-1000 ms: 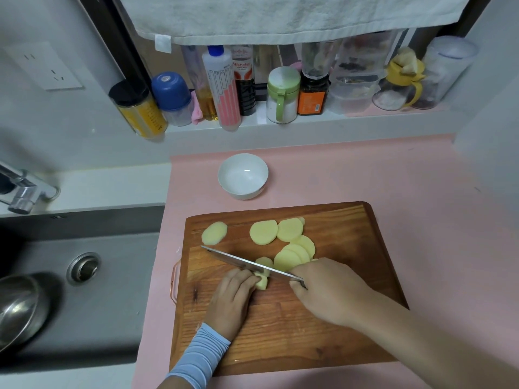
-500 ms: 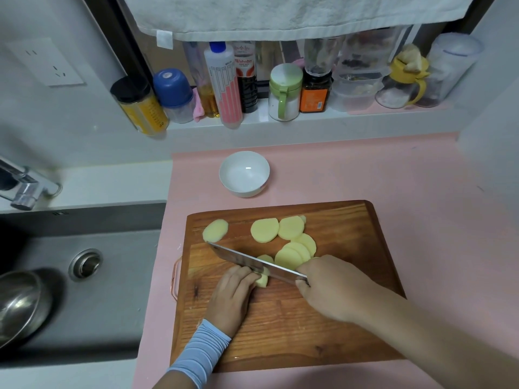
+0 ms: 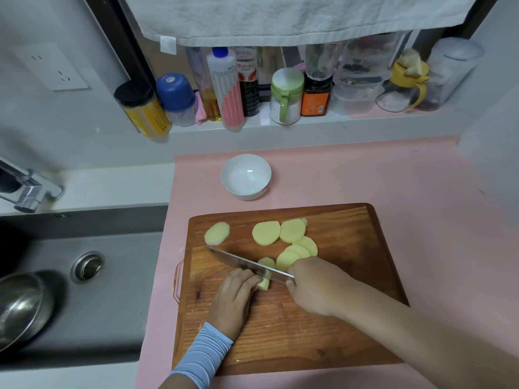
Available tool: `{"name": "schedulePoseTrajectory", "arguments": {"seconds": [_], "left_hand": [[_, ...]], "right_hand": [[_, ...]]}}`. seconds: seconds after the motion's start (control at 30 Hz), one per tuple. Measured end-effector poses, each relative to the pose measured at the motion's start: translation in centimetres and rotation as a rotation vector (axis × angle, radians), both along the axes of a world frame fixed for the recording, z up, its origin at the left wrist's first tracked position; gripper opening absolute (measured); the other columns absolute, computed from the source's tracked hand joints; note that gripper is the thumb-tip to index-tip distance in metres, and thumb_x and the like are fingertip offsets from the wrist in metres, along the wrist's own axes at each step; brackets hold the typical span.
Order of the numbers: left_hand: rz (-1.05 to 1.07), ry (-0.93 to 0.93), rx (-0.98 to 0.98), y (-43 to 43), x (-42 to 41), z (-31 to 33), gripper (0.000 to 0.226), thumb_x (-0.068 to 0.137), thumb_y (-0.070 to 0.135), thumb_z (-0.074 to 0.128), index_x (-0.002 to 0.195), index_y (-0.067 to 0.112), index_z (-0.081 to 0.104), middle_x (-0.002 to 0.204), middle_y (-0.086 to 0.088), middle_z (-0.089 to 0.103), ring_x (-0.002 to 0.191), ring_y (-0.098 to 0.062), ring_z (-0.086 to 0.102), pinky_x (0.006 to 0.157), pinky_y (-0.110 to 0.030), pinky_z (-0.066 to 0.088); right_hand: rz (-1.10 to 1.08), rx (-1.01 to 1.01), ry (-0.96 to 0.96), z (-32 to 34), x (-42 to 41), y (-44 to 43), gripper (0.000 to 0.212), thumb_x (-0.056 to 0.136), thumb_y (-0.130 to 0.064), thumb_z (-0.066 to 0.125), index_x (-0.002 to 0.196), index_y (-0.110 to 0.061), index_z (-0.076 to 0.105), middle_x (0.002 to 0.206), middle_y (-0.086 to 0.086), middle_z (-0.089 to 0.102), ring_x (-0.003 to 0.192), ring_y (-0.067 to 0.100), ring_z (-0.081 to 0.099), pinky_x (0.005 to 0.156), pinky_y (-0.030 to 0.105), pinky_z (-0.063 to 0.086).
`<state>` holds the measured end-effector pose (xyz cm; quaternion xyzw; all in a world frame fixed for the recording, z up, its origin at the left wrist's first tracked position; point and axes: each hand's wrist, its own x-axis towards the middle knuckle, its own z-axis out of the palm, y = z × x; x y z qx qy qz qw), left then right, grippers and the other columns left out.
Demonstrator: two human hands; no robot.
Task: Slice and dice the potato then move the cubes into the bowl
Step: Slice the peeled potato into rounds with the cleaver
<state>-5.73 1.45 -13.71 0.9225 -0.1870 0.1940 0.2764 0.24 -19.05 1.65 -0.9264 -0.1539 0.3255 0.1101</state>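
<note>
Several pale yellow potato slices (image 3: 266, 233) lie on the far half of a wooden cutting board (image 3: 323, 332). My right hand (image 3: 314, 287) grips the handle of a knife (image 3: 241, 263), whose blade lies across a potato piece (image 3: 264, 283). My left hand (image 3: 233, 297), in a light blue sleeve, holds that piece down with curled fingers just left of the blade. A white bowl (image 3: 246, 176) with nothing in it stands on the pink counter beyond the board.
A steel sink (image 3: 84, 276) with a metal bowl (image 3: 19, 307) in it lies to the left, with a tap (image 3: 25, 189) above. Bottles and jars (image 3: 230, 91) line the shelf at the back. A towel (image 3: 295, 15) hangs overhead. Pink counter (image 3: 421, 209) stretches to the right.
The knife blade has dropped from a lifted angle down into the potato piece under my left fingers. Both hands have otherwise stayed in place.
</note>
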Motion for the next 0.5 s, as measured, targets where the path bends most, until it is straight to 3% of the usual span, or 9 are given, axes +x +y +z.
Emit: {"name": "schedulePoseTrajectory", "arguments": {"seconds": [0.17,0.33,0.5], "left_hand": [[-0.004,0.004,-0.002,0.0,0.0,-0.1,0.021,0.102,0.02,0.046,0.12,0.017,0.056,0.122,-0.001,0.052,0.113,-0.023,0.051,0.103,-0.031,0.04],[0.0,0.012,-0.01,0.1,0.0,-0.2,0.029,0.093,0.011,0.056,0.121,0.018,0.056,0.123,0.0,0.053,0.113,-0.023,0.053,0.104,-0.032,0.041],[-0.01,-0.02,0.006,0.1,0.1,-0.1,0.031,0.091,0.01,0.059,0.121,0.017,0.056,0.121,0.0,0.053,0.11,-0.022,0.054,0.101,-0.033,0.043]], "right_hand": [[-0.005,-0.014,0.007,-0.7,0.0,0.4,0.031,0.103,-0.033,0.044,0.08,-0.016,0.057,0.07,-0.001,0.052,0.061,0.015,0.046,0.065,0.032,0.047],[-0.047,0.031,0.038,-2.8,-0.3,1.0,0.034,0.102,-0.032,0.045,0.073,-0.018,0.054,0.068,-0.001,0.054,0.067,0.023,0.057,0.055,0.03,0.039],[-0.082,0.102,0.03,-3.5,-0.8,0.6,0.031,0.101,-0.03,0.046,0.071,-0.022,0.053,0.069,-0.001,0.059,0.069,0.023,0.061,0.063,0.038,0.051]]}}
